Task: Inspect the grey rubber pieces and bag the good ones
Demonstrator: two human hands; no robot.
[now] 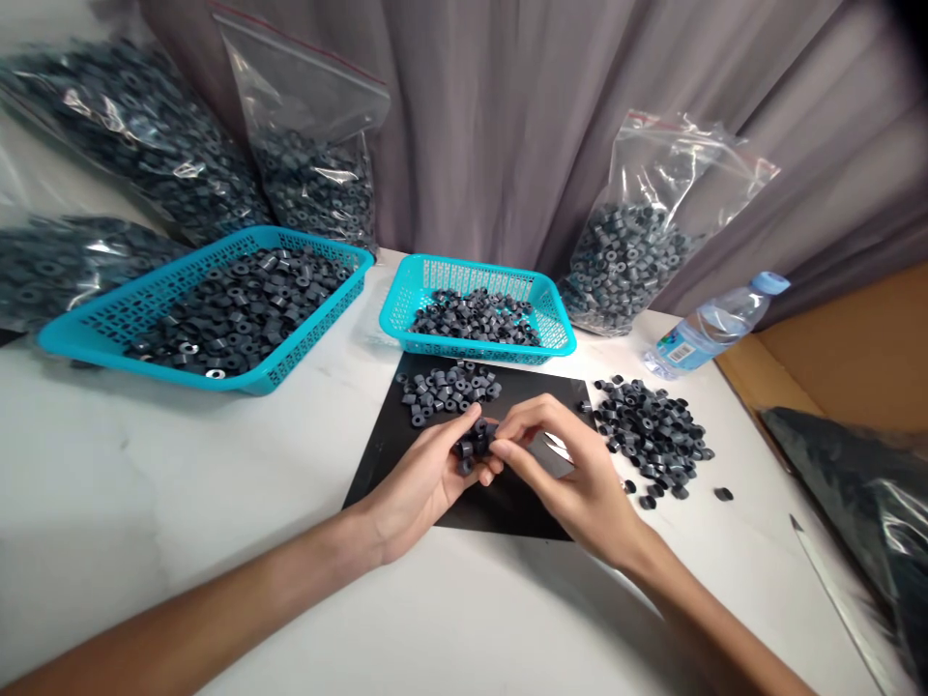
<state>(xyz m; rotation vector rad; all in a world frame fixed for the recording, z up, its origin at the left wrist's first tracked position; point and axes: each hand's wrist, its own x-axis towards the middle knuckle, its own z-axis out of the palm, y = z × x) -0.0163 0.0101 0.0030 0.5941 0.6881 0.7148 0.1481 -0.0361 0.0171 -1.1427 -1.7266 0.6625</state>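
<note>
My left hand (427, 469) is cupped with the palm up, and several small dark grey ring-shaped pieces (475, 443) lie in it. Thumb and forefinger of my right hand (569, 454) pinch together at the edge of that handful, seemingly on one of the rings. Both hands are above a black mat (391, 454). Just behind them a loose heap of the same rings (449, 389) rests on the mat. Part of a pointed metal tool (557, 447) shows beneath my right hand; the rest is hidden. A larger pile of rings (656, 435) lies to the right.
Two turquoise baskets (279, 372) (565, 340) with rings stand at the back. Clear zip bags of rings (319, 184) (630, 251) lean against the grey curtain (478, 126). A water bottle (714, 324) stands tilted in view at right, near a cardboard box (855, 358).
</note>
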